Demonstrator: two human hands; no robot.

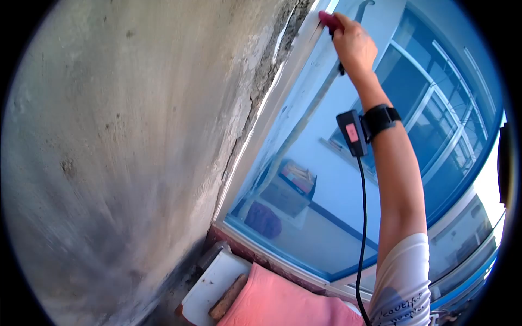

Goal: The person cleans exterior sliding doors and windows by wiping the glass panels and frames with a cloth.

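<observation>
Where frame (293, 68) runs beside wall (136, 108): one red item (328, 22), high in the view, against or just in front of the frame; exact kind unclear.
Right hand (356, 48): raised, fingers bent closed around the red item, one end of it projecting toward the frame.
Left hand: out of view; cannot tell how far open, or what it holds.
Right wrist: black strap (380, 123), small box (352, 133) with pink label, black cable (362, 217) hanging down.
Behind right hand: glass (304, 239), blue.
Below: pink cloth (288, 299); brick (228, 298) beside it, on white board (212, 277).
</observation>
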